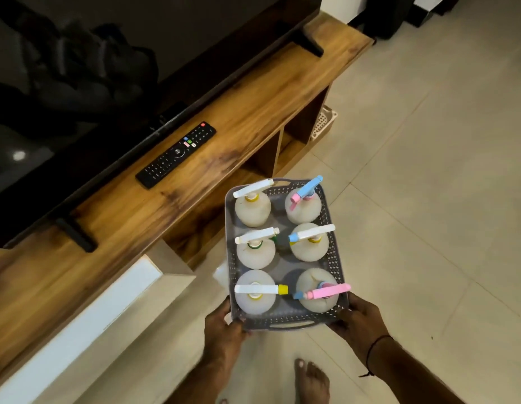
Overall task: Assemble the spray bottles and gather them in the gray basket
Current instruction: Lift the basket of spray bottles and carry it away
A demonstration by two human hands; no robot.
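I carry the gray basket [294, 324] in the air above the tiled floor, in front of the wooden TV stand. My left hand [224, 325] grips its near left corner and my right hand [359, 319] grips its near right corner. Inside stand several white spray bottles in two rows, each with a sprayer head on top. The far right bottle [304, 207] has a blue and pink head. The near right bottle [317, 298] has a pink one. The near left bottle [254, 298] has a white head with a yellow tip.
The wooden TV stand [253, 118] runs along the left, with a black remote [176, 154] and a large dark TV [107, 68] on it. Open shelves below hold a cream basket [323, 123]. A bare foot [311, 380] is on the beige tiles.
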